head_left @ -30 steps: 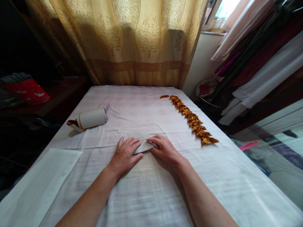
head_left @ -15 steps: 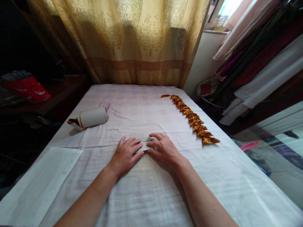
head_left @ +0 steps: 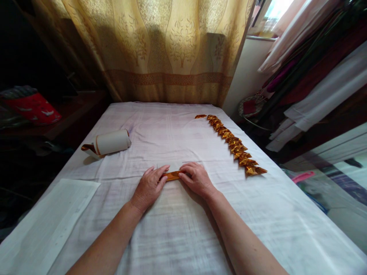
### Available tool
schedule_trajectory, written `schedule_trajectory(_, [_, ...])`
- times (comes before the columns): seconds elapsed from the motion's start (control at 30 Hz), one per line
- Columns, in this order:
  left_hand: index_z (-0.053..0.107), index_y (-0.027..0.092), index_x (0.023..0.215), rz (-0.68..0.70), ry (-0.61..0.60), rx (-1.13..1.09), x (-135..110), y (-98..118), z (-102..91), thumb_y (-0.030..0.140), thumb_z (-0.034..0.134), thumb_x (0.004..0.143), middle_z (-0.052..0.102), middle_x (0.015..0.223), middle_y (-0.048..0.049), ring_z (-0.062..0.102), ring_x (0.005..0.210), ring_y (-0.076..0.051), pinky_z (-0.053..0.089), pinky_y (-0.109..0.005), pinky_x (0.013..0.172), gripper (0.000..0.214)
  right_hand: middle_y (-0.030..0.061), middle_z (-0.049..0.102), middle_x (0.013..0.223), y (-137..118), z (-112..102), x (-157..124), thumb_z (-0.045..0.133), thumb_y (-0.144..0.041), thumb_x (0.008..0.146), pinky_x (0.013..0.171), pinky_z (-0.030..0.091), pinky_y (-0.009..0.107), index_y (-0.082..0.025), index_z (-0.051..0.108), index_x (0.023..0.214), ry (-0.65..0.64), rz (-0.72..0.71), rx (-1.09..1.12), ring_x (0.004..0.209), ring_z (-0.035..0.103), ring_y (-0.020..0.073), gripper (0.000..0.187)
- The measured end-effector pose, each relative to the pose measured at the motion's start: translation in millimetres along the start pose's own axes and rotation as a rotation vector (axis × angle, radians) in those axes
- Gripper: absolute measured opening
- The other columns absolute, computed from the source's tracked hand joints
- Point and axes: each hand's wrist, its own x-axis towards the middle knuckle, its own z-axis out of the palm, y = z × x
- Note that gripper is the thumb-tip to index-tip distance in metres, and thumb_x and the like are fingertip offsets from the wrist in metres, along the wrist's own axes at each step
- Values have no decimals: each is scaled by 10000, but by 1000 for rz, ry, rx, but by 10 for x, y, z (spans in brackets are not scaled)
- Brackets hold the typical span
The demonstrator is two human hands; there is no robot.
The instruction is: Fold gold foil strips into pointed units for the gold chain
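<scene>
A narrow folded strip of gold foil paper (head_left: pixel 172 175) lies on the white cloth (head_left: pixel 183 221) in front of me. My left hand (head_left: pixel 149 187) rests flat with its fingers stretched over the strip's left end. Over the right end, my right hand (head_left: pixel 196 178) presses with curled fingers. A row of several folded gold foil pieces (head_left: pixel 233 145) runs diagonally at the right of the cloth.
A roll of white-backed gold paper (head_left: pixel 110 142) lies at the left. A white sheet (head_left: pixel 48 221) sits near the front left corner. A patterned gold curtain (head_left: pixel 172 49) hangs behind. Clothes (head_left: pixel 315 68) hang at the right, beyond the table's edge.
The paper under my hands showed its white side and was wider; now it is folded over into a narrow strip with the gold side up. Both hands have drawn closer together.
</scene>
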Motion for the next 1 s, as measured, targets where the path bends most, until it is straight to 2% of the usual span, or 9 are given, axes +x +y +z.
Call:
schedule_trajectory(0.2, [636,214,1173,89,38,-18,18,-3,2,257,468,993,725,1123,-70,674,1045,-204,545,-420,975,250,33,741,892,-46,52,16,679,-202,858,834,450,320,-221,727,825,37,81,-53,881,653,195,61])
schedule_trajectory(0.4, [688,216,1135,83,8,49,11,29,-26,263,472,988,637,1268,-106,638,1103,-215,554,-390,954,266,40,739,932,-46,92,23,693,-213,841,834,443,315,-224,722,801,64,114,-102,910,652,196,51])
schedule_trajectory(0.47, [693,219,1140,78,-36,93,2,49,-45,258,486,977,624,1302,-110,623,1135,-229,520,-437,1006,266,41,735,939,-46,100,23,686,-216,846,835,442,315,-226,721,809,70,115,-109,914,650,195,52])
schedule_trajectory(0.57, [680,244,1187,67,-100,197,-26,122,-83,272,520,962,648,1307,-86,563,1241,-278,395,-559,1113,278,44,730,942,-47,106,24,678,-215,851,830,439,319,-225,718,819,78,119,-110,911,647,196,52])
schedule_trajectory(0.63, [647,229,1255,72,-126,264,-59,196,-97,289,527,961,659,1312,-76,513,1305,-303,326,-589,1151,323,44,728,932,-46,108,26,675,-216,850,814,438,321,-226,715,811,82,123,-111,897,645,198,56])
schedule_trajectory(0.8, [566,169,1365,147,-154,322,-168,350,-57,364,450,997,617,1383,-92,514,1322,-268,336,-486,1169,432,40,720,900,-40,113,32,674,-228,854,801,436,320,-230,713,794,88,122,-96,867,634,194,72])
schedule_trajectory(1.0, [531,156,1404,131,-160,331,-242,357,17,437,406,1008,578,1429,-99,498,1347,-252,353,-436,1166,501,39,713,890,-45,114,35,677,-210,848,818,435,317,-229,708,786,84,132,-70,873,627,192,72])
